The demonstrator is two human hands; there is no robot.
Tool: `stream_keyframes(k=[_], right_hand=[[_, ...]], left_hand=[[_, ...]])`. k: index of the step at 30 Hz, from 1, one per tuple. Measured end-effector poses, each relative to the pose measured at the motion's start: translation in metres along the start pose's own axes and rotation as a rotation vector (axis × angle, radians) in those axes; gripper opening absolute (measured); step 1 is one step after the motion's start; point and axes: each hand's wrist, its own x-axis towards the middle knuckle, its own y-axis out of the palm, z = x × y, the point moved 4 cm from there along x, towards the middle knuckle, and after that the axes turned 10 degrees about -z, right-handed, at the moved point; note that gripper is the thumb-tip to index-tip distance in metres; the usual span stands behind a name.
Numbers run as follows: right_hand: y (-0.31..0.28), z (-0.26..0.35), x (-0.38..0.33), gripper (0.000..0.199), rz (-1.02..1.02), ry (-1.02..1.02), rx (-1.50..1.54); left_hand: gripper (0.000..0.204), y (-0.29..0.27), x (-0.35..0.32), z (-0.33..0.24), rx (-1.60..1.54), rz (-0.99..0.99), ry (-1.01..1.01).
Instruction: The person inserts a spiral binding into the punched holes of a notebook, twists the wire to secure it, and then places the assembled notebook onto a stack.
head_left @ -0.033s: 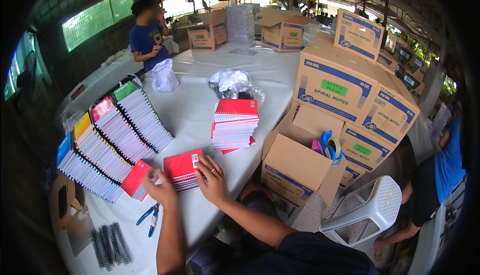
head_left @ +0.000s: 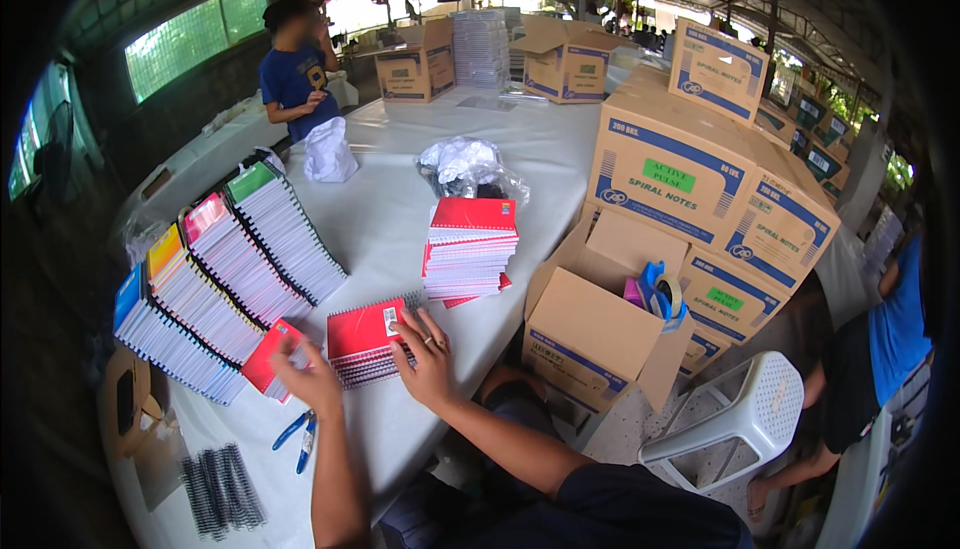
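Note:
A short stack of red spiral notebooks (head_left: 360, 329) lies in front of me on the table. My right hand (head_left: 425, 357) rests against the stack's right side, fingers spread, with a ring on one finger. Left of the stack, my left hand (head_left: 312, 381) hovers beside another red notebook (head_left: 264, 361), partly hiding it; its fingers look apart and slightly blurred, and whether they touch the cover is unclear. Blue-handled pliers (head_left: 300, 437) lie just below that hand. Farther back stands a taller pile of red notebooks (head_left: 468, 249), its bound edges not all lined up.
Rows of spiral notebooks (head_left: 235, 274) with coloured covers fill the left side. Black spiral coils (head_left: 222, 491) lie at the near left. An open carton (head_left: 600, 334) stands right, by stacked cartons (head_left: 670, 174) and a white stool (head_left: 745, 409). Another person (head_left: 293, 79) stands far left.
My left hand has shifted slightly left, away from the short red stack and toward the red notebook on the left. My right hand has barely moved.

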Motion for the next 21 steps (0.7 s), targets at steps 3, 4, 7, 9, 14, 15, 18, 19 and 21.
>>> stream_keyframes(k=[3,4,7,9,14,15,18,19,21], right_hand=[[-0.014,-0.002,0.006,0.034,-0.006,-0.010,-0.085],[-0.016,-0.002,0.007,0.036,0.000,-0.007,-0.091],[-0.011,0.008,0.005,0.039,-0.009,-0.041,-0.025],[0.000,0.021,0.003,0.040,-0.008,-0.114,0.055],[-0.019,0.034,-0.006,0.039,0.023,-0.172,0.171],[-0.022,0.039,-0.006,0.036,0.045,-0.157,0.261],[-0.018,0.067,-0.013,0.037,0.244,-0.245,0.458],[-0.020,0.082,-0.011,0.039,0.289,-0.328,0.410],[-0.014,0.111,-0.013,0.051,0.403,-0.376,0.236]], left_hand=[[0.041,-0.024,0.051,-0.015,0.251,0.152,0.218],[0.047,-0.028,0.062,-0.015,0.394,0.232,0.323],[0.061,-0.045,0.057,0.045,0.733,0.737,0.222],[0.060,-0.076,0.050,0.093,0.600,0.713,0.477],[0.032,-0.075,0.055,0.056,0.643,0.730,0.343],[0.029,-0.075,0.058,0.042,0.676,0.755,0.263],[0.025,-0.102,0.061,0.008,0.055,0.332,-0.088],[0.026,-0.108,0.053,0.001,-0.117,0.358,-0.349],[0.027,-0.117,0.035,-0.028,-0.181,0.437,-0.498]])
